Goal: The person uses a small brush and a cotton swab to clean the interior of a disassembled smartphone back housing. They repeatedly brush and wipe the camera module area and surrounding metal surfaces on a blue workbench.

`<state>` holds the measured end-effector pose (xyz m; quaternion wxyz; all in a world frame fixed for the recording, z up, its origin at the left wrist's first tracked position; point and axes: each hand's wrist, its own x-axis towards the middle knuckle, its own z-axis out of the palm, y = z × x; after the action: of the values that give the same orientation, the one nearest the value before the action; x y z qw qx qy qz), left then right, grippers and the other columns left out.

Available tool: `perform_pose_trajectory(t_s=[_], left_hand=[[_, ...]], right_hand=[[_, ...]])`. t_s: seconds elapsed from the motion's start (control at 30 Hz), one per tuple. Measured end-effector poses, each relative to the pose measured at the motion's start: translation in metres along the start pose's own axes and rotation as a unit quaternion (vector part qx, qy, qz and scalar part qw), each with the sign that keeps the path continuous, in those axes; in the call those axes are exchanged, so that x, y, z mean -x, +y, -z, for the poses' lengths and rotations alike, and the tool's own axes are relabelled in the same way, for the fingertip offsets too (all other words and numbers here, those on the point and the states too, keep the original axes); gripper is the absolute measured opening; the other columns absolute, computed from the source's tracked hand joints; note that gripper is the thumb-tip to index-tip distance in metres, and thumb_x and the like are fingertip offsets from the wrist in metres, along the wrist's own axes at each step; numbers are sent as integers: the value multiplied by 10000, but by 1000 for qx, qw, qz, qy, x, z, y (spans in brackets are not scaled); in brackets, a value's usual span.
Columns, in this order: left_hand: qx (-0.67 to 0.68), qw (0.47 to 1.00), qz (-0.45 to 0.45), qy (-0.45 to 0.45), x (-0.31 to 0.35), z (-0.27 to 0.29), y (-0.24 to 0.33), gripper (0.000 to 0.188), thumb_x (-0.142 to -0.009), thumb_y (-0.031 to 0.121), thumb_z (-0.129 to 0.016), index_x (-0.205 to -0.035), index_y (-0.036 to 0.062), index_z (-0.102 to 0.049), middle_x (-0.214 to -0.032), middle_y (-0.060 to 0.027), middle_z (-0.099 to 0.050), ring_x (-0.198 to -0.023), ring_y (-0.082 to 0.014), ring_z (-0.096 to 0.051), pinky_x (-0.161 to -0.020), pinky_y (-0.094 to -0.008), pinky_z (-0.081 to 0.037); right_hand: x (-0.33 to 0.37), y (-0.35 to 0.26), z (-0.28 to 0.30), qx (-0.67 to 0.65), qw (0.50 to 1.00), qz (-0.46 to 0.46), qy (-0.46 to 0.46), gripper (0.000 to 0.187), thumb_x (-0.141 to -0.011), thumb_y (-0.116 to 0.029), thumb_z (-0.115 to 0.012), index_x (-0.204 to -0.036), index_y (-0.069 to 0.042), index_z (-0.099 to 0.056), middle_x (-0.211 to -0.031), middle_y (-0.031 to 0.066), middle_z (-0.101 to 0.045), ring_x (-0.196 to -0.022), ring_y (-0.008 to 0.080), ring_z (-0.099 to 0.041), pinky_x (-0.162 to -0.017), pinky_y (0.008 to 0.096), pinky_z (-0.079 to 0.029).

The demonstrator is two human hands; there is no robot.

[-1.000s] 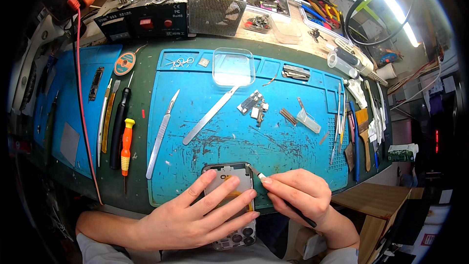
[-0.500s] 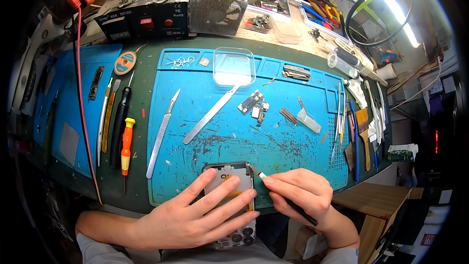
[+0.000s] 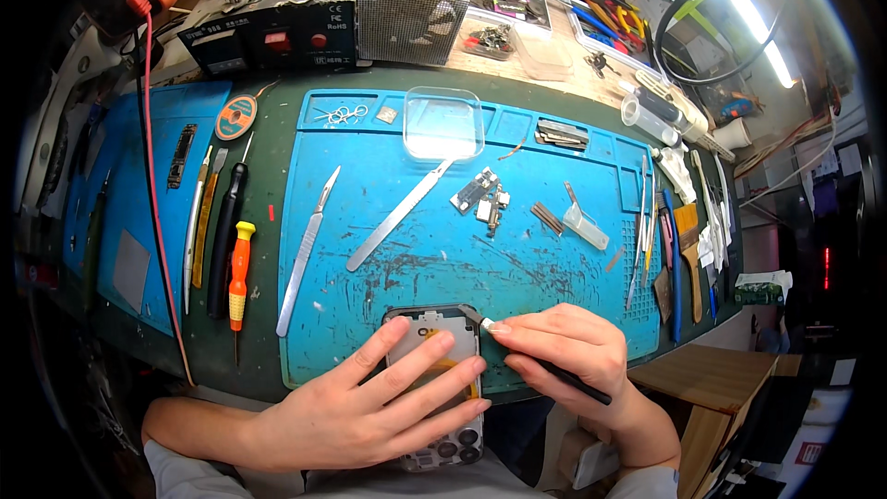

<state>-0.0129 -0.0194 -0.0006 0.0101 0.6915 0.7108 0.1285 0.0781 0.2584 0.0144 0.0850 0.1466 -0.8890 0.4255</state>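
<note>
A clear plastic tray (image 3: 443,122) sat at the far edge of the blue work mat (image 3: 407,268); glare covered its base, so I could not tell what it held. Further back, a clear lidded box (image 3: 499,35) held small dark and red parts, and an open bin (image 3: 614,23) at the upper right held pliers with coloured handles. The opened phone (image 3: 439,379) lay at the near edge of the mat, overhanging it toward my body, with its camera end nearest me. My left hand (image 3: 370,407) lay flat across the phone, fingers spread and unclenched, pressing it down rather than gripping it; three fingertips reached the exposed inner frame. My right hand (image 3: 568,351) was clenched around a black-handled tool (image 3: 545,365), held like a pen between thumb and forefinger, the handle trailing out to the right. The light tip of the tool touched the upper right corner of the phone, just beside my left fingertips. Compared with one second before, both hands and the phone kept the same places; the tool tip had shifted only slightly along that corner. A scalpel (image 3: 309,249) and a metal spudger (image 3: 399,214) lay untouched on the mat, well apart from my hands
</note>
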Motion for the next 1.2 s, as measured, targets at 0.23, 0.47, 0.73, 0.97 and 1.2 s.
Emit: perform_pose_trajectory(t_s=[0.23, 0.47, 0.73, 0.97, 1.2], left_hand=[[13, 1000, 0, -25, 4, 10, -7, 553, -978, 273, -640, -1530, 311, -630, -1657, -25, -534, -1538, -317, -471, -1306, -536, -348], [11, 1000, 29, -6, 16, 16, 1, 574, -962, 180, -655, -1516, 327, -641, -1649, -30, -528, -1478, -282, -509, -1256, -465, -429], [19, 1000, 11, 14, 41, 11, -20, 579, -985, 113, -690, -1508, 355, -634, -1634, -115, -510, -1476, -308, -510, -1155, -430, -563], [62, 998, 14, 25, 48, 12, -32, 519, -1032, 161, -664, -1525, 316, -617, -1646, -49, -524, -1498, -274, -514, -1220, -399, -508], [65, 997, 6, 29, 50, 9, -36, 556, -1011, 142, -647, -1534, 327, -609, -1659, -43, -521, -1489, -243, -529, -1243, -371, -458]], right_hand=[[12, 1, 1, -78, 994, -70, 40, 351, -873, 64, -789, -1222, 33, -780, -1123, 205, -804, -962, 316, -798, -821, 369, -631], [12, 1, 1, -99, 990, -77, 57, 371, -881, 41, -778, -1252, 42, -766, -1098, 208, -801, -945, 317, -797, -835, 365, -632], [-10, -4, -6, -40, 998, 41, 12, 416, -835, 30, -818, -1248, 8, -770, -1079, 171, -793, -863, 300, -776, -732, 364, -614], [-20, 0, -12, -25, 998, 51, -16, 407, -831, 48, -810, -1235, 12, -771, -1048, 150, -789, -828, 283, -761, -705, 360, -607], [-22, -1, -10, -29, 999, 14, -35, 280, -893, -31, -775, -1166, 22, -800, -1046, 182, -806, -837, 289, -778, -703, 349, -604]])
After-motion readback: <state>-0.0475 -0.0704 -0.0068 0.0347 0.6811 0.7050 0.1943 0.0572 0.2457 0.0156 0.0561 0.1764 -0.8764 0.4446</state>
